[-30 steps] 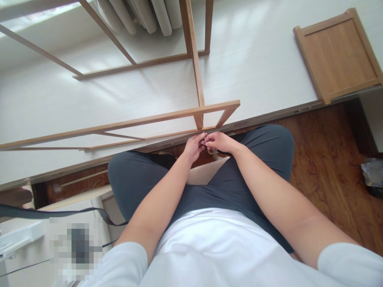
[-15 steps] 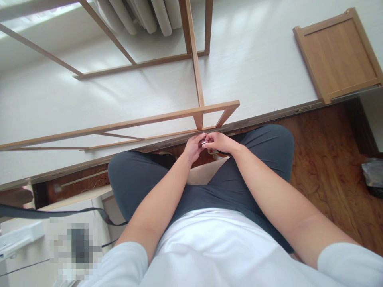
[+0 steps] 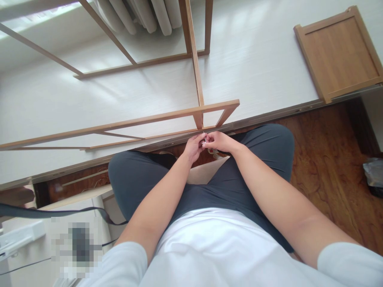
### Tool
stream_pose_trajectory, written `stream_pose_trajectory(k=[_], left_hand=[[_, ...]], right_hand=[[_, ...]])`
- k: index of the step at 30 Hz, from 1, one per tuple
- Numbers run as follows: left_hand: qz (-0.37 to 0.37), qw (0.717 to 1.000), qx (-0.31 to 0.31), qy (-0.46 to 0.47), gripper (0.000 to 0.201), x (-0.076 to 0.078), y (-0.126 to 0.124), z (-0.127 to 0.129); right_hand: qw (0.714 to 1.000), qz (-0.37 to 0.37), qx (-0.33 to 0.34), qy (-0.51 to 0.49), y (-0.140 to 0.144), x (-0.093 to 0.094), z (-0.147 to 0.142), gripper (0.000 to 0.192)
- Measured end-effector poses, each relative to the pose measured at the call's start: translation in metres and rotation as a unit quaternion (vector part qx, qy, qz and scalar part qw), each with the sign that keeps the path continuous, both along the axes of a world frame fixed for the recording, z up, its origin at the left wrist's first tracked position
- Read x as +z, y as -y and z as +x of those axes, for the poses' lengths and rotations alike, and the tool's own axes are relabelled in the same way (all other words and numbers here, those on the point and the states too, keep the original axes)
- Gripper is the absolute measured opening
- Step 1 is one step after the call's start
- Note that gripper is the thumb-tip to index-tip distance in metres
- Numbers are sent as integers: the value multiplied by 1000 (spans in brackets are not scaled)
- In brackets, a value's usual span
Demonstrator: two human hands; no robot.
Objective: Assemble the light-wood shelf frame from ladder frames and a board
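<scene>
Between my fingertips, just in front of the tabletop's near edge, is a small bent metal piece [image 3: 205, 140], silvery and roughly L-shaped; it is too small for me to tell its kind. My left hand [image 3: 194, 147] is closed, with thumb and fingers pinched on the piece from the left. From the right, my right hand [image 3: 219, 142] curls its fingers and pinches the same piece. The two hands nearly touch. Right beyond them stands a wooden frame [image 3: 161, 116] of thin bars, its lower rail along the white tabletop's edge.
The white tabletop [image 3: 254, 67] stretches across the front. A wooden panel [image 3: 341, 56] lies on it at the right. Pale ribbed parts [image 3: 149, 16] show behind the frame. At the left is a white surface with a dark strap [image 3: 60, 213]. A bag [image 3: 374, 171] sits at the far right.
Both hands keep almost the same place and grip. The metal piece has turned very slightly between the fingers.
</scene>
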State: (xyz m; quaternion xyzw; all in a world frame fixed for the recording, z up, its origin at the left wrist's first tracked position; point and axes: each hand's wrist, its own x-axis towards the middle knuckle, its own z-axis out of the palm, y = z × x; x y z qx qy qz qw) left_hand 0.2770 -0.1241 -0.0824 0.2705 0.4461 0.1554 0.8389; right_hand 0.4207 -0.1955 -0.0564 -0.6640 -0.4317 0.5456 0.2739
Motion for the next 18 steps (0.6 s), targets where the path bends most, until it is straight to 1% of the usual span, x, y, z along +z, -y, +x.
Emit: stream_pose_trajectory(k=[4,7,12,18], left_hand=[[-1,1000,1,3,31,-1,-1,0],[1,1000,1,-1,29,-1,-2,0],[5,1000,4,2,29,0,-2,2],[2,1000,13,8,29,1,-2,2]], right_hand=[[1000,9,0,9,0,3,-1,24],[999,15,-3,36,-1,7,-2,23],[994,44,5,96,-2,12,-7,23],[980,26,14,198,-5,16,-11,28]])
